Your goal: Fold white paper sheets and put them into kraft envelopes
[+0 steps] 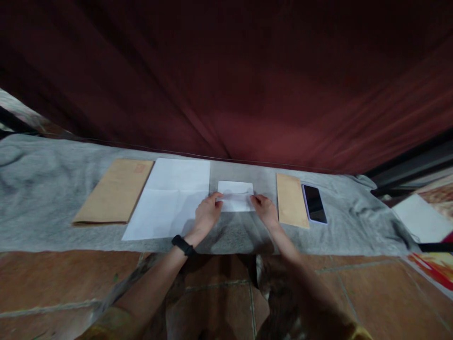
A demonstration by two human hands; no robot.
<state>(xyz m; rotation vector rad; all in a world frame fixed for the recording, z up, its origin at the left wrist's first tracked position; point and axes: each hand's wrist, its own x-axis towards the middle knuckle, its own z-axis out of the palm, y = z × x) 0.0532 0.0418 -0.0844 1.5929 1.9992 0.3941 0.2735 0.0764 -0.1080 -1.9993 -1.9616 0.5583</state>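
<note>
A small folded sheet of white paper (236, 204) lies on the grey cloth in front of me, a fold line running across it. My left hand (208, 212) pinches its left edge between thumb and fingers. At the opposite edge, my right hand (264, 208) grips the paper the same way. Left of my left hand are larger white sheets (170, 203), lying flat with a crease across the middle. A brown envelope (292, 200) rests just right of my right hand.
A stack of larger brown envelopes (116, 191) lies at the left, partly against the white sheets. Beyond the small envelope is a phone (314, 204) in a pale purple case. The grey cloth (347, 212) covers a narrow surface, with a dark red curtain (226, 85) hanging behind it.
</note>
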